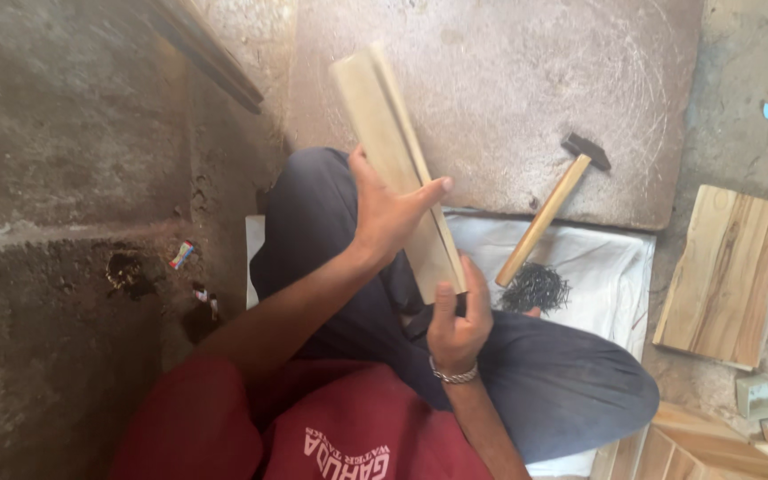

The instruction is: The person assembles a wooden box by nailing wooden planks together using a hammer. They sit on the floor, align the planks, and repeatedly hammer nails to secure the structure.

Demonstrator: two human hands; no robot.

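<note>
The left hand has its fingers wrapped around the middle of a pair of long pale wooden strips, thumb laid across their face. The right hand, a metal bracelet on its wrist, closes its fingers on the strips' lower end. The strips are held in the air, tilted, above the person's crossed legs in dark trousers. Beyond them, a hammer with a wooden handle lies across the edge of a flat stone slab, near a heap of dark nails on white cloth. A wooden board rests on the floor to the right.
</note>
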